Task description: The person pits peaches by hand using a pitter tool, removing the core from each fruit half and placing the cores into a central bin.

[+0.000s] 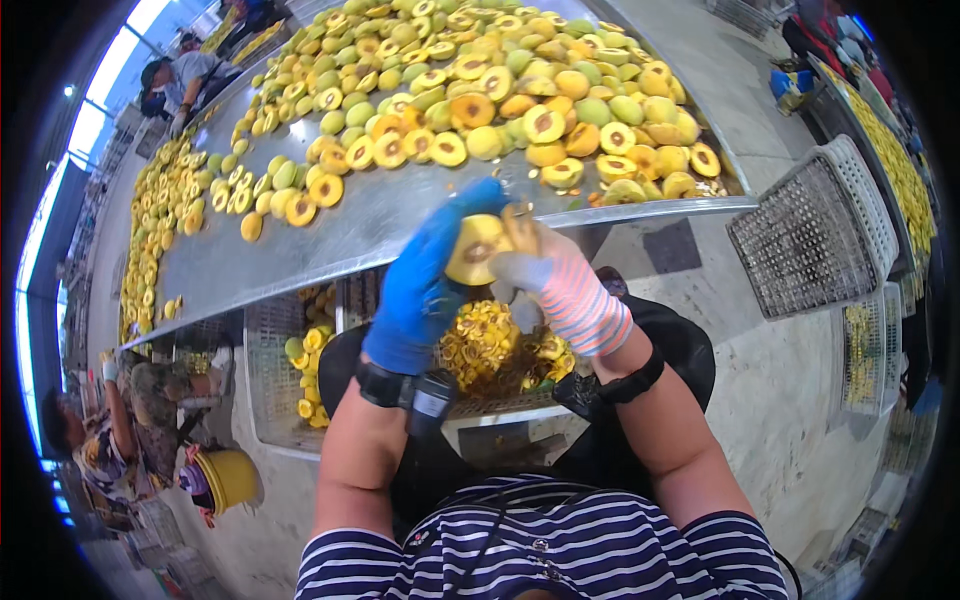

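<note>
My left hand [415, 285], in a blue glove, is closed round a yellow peach half [476, 250], its cut face with the brown stone hollow turned up. My right hand [582, 298], in a pink, white and blue striped glove, presses its curled fingers against the fruit's right side. Motion blurs those fingers, and whatever they hold is hidden. Below both hands, a heap of yellow peach scraps and brown stones [485, 345] fills a crate between my knees. Just beyond my hands, a metal table [345, 228] bears a large pile of cut peaches [472, 110].
A plastic crate [272, 375] with peach pieces stands under the table at left. Stacked grey crates [805, 235] are on the floor at right. A yellow bucket [228, 478] stands beside a seated person [115, 430]. Another person [190, 80] works at the table's far left.
</note>
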The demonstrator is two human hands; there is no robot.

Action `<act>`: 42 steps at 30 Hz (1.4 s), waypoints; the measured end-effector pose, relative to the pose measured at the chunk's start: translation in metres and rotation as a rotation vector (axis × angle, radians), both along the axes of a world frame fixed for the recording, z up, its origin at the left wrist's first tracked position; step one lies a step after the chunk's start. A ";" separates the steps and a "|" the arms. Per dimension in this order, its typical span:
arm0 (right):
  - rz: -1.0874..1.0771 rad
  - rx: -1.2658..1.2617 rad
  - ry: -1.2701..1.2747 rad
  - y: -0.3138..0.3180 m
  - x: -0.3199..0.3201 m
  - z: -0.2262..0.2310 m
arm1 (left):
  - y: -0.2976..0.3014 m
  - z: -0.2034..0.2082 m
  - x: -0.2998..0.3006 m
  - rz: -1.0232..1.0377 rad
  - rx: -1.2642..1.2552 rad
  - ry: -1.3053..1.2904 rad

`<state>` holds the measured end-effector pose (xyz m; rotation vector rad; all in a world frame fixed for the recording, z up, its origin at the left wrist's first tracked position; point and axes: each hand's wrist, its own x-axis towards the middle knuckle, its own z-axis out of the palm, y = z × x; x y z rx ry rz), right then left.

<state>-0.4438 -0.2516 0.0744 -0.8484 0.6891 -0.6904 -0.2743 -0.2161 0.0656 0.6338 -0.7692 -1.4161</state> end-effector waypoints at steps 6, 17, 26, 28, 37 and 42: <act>-0.083 -0.630 0.675 0.008 0.042 -0.012 | -0.006 -0.031 0.025 0.176 0.118 0.349; 0.190 -0.694 0.803 0.010 0.072 -0.024 | 0.000 -0.025 0.040 0.259 0.181 0.262; 0.285 -0.855 0.634 0.016 0.086 -0.066 | 0.012 -0.021 0.038 0.382 0.203 0.042; 0.269 -0.827 0.681 0.019 0.082 -0.052 | 0.012 -0.018 0.035 0.411 0.196 -0.045; 0.439 0.005 0.062 0.027 0.065 -0.024 | 0.007 -0.004 0.040 0.280 0.204 -0.220; 0.620 0.025 0.138 0.023 0.060 -0.024 | 0.003 0.001 0.040 0.176 0.276 -0.218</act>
